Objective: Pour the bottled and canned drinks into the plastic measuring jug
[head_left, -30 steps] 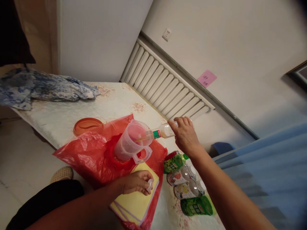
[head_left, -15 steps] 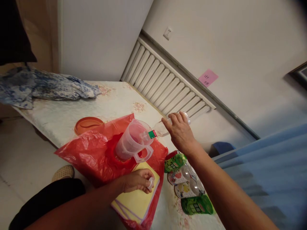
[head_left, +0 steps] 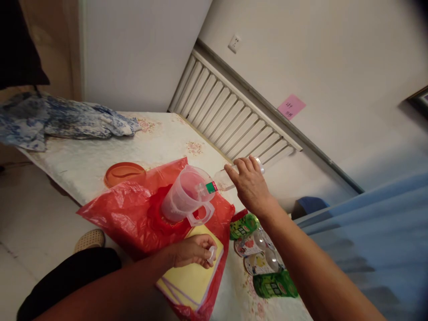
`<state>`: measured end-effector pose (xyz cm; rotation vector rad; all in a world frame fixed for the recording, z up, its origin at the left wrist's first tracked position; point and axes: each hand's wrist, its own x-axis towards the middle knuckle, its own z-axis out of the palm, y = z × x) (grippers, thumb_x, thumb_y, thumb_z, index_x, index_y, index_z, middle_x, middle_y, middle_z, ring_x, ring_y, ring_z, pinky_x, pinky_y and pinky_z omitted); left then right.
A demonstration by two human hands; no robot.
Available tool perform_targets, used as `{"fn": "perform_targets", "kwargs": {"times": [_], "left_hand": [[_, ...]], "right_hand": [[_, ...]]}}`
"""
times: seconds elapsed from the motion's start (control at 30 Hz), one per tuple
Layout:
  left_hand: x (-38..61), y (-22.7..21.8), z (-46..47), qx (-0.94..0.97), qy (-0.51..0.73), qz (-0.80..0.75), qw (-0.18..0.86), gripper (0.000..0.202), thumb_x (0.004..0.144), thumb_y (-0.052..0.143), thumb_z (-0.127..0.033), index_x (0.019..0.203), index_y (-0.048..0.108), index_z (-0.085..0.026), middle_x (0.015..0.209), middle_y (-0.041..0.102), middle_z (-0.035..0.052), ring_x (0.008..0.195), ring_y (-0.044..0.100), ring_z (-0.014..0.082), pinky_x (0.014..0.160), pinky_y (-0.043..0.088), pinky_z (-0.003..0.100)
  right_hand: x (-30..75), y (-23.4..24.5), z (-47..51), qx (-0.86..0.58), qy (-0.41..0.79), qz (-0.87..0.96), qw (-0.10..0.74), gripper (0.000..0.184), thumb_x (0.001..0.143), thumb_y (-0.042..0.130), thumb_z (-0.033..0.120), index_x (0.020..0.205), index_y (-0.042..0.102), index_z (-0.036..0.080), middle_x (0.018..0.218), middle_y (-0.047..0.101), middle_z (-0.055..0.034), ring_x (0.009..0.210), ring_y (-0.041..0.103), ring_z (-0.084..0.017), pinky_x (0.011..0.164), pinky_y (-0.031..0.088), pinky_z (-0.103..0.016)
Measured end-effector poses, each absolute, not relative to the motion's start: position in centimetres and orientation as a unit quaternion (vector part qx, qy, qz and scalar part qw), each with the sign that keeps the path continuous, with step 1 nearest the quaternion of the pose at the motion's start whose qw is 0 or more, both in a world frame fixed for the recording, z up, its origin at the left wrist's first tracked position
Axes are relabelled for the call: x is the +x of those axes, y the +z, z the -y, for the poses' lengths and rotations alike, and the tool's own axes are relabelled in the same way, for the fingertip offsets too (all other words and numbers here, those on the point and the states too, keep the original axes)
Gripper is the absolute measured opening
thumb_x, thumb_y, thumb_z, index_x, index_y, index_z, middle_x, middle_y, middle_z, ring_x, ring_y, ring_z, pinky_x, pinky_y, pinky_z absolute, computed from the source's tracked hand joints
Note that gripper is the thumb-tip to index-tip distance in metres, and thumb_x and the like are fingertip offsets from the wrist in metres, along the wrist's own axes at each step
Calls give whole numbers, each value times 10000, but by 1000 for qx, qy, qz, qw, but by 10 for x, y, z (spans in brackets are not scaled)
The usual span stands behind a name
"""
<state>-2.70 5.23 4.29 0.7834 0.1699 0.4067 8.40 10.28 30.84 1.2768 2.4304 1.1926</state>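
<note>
Well, 1 bottle [head_left: 224, 180] in right hand [head_left: 251, 183]

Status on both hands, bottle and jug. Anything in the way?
Right hand gripping bottle, tipped at mouth of jug. Left hand pinching small whitish piece over yellow stack. Nothing seen between bottle and jug.

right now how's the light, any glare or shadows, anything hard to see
Head view: dim, uneven light, pale glints on the crinkled red plastic bag; head view: shadows across the blue curtain, dark upper right corner; head view: clear bottle low in contrast.
</note>
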Motion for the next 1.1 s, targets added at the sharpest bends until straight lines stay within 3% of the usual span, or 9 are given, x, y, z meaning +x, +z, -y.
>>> {"fn": "perform_targets", "kwargs": {"times": [0.37,0.67,0.9,1.1], "left_hand": [[-33,56,-51,392,193,-97,894,411,626,838,-322,916,574,-197,875,660,-19,751,645,135,793,475,327],[-32,60,-50,393,231,-126,881,424,687,833,-408,945,591,-175,893,650,16,784,634,143,761,470,309],[-21,50,-52,406,289,-150,854,381,748,799,-411,980,633,-158,880,628,6,745,591,110,756,471,286],[-9,36,-57,445,343,-152,814,417,735,788,-404,1056,648,-177,977,666,37,834,616,149,743,483,277]], "right_hand": [[108,292,-93,552,216,-805,18,622,753,650,70,1362,562,169,1209,587,-162,1110,500,-317,998,391,-472],[158,233,-28,671,-57,-705,-220,644,707,747,226,1330,583,230,1162,632,-57,1015,625,-236,913,507,-384],[189,156,53,740,-79,-616,-260,676,632,760,201,1293,623,230,1249,659,-87,1186,591,-328,1041,446,-497],[199,116,94,779,-87,-575,-235,697,609,721,104,1292,627,205,1234,640,-85,1171,596,-299,1061,448,-443]]}}
